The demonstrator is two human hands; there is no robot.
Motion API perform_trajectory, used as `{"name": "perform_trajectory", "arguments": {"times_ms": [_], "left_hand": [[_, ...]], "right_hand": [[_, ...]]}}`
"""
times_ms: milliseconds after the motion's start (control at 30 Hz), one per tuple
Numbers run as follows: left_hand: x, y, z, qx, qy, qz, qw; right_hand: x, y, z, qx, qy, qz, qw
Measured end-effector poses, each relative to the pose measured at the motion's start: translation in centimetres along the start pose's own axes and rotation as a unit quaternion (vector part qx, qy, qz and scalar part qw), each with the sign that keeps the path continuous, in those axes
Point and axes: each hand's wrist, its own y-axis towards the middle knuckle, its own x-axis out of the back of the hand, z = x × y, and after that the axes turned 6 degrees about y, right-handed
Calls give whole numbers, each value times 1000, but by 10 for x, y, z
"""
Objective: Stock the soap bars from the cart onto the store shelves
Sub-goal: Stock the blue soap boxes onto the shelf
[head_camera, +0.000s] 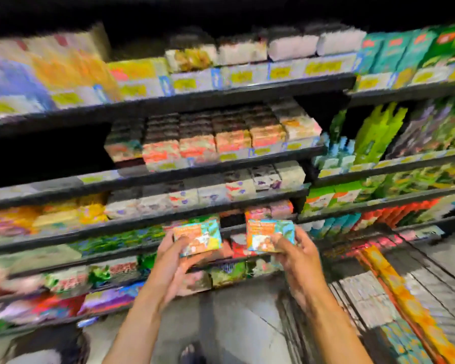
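Plainly, the left hand (172, 258) has its fingers curled round one soap box (198, 239) and the right hand (297, 254) clamps another soap box (269, 236), both held near the lower shelves (168, 102). The cartons look light, stiff and glossy, so I'd grip across the edges.

Printed card, faintly glossy: left soap box (199, 239) in the left hand (174, 261), right soap box (269, 236) in the right hand (297, 256). Beyond the grip, shelves (221, 95) of dark matt metal.
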Motion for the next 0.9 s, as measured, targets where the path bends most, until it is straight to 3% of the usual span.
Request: {"name": "perform_trajectory", "arguments": {"times_ms": [133,333,633,733,900], "left_hand": [[95,6,-52,-75,-33,-41,996],[210,40,-127,-132,12,-53,990],[263,91,-173,-153,24,5,988],[267,94,-174,-148,24,21,988],[273,98,-174,-140,16,29,990]], "right_hand": [[-108,8,-28,-1,1,76,997],[-245,21,-71,21,-18,97,995],[-341,37,-75,127,-148,87,977],[-357,50,-59,173,-222,84,956],[-379,90,-45,233,-383,115,886]]}}
